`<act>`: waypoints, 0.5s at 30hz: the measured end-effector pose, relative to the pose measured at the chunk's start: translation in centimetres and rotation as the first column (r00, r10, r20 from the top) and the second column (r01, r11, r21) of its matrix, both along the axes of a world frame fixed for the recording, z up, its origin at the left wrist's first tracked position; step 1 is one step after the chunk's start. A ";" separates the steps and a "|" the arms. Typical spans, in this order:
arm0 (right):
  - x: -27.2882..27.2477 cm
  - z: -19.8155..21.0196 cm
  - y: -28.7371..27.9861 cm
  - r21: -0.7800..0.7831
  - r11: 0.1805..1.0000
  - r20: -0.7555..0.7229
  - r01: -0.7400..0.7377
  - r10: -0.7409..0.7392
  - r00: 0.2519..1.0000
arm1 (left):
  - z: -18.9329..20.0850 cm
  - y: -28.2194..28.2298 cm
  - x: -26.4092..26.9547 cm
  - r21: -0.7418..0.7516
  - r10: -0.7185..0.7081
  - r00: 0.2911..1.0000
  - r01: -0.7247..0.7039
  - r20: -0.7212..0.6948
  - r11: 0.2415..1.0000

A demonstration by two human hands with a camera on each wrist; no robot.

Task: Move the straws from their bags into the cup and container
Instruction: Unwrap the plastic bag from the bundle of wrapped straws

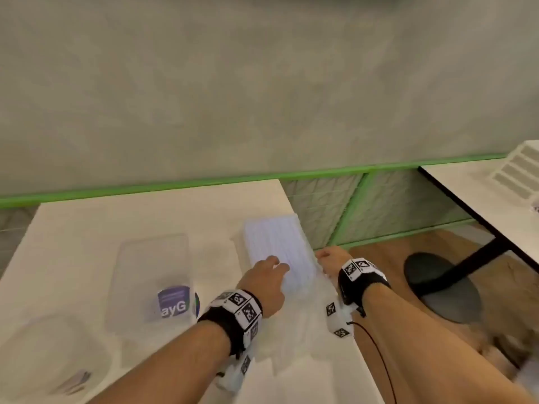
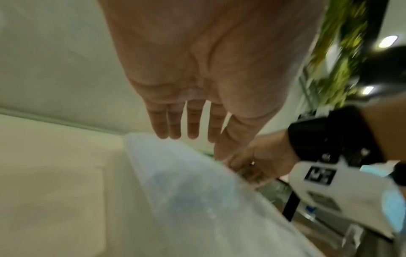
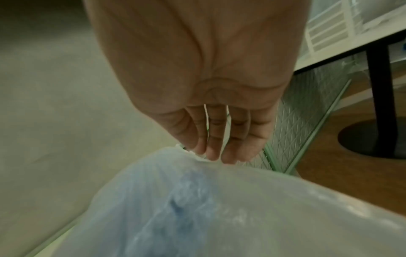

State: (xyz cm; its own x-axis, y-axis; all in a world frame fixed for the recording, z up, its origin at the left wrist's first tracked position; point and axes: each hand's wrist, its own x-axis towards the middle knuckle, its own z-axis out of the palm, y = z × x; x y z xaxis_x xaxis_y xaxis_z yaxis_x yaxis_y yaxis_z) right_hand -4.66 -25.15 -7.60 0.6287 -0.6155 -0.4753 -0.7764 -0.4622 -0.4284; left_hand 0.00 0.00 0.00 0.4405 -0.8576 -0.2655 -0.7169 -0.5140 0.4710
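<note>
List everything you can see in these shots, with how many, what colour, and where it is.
Bag of straws: one, clear plastic with white-bluish straws, right edge of near table.
Container: one, clear with purple label, left of bag.
Cup: one, clear, near left corner.
Near table: one, cream.
Second table: one, white with black leg, far right.
White tray: one, on second table.
Left hand: fingers straight, over the bag.
Right hand: fingertips pinch bag's right edge.
</note>
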 end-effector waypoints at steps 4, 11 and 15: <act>2.1 -1.4 -0.9 0.139 0.990 0.012 0.037 -0.039 0.999 | -2.8 -1.2 1.0 0.127 0.004 1.000 -0.007 0.027 0.992; 3.2 2.4 0.1 0.342 0.933 0.183 0.112 -0.183 0.966 | -5.9 -1.2 0.9 0.230 -0.059 0.989 0.026 0.136 0.973; 4.0 2.8 0.1 0.175 0.985 0.202 -0.004 -0.032 0.979 | -6.2 -0.5 0.7 0.213 -0.017 0.986 -0.020 0.169 0.977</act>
State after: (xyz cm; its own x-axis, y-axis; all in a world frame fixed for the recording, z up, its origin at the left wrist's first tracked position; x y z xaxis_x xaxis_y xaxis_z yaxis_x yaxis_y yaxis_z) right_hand -0.66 -25.04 -4.82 0.7148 -0.5444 -0.4389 -0.6708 -0.3564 -0.6504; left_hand 0.66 -0.46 -6.17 0.4959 -0.7886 -0.3637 -0.7756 -0.5905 0.2229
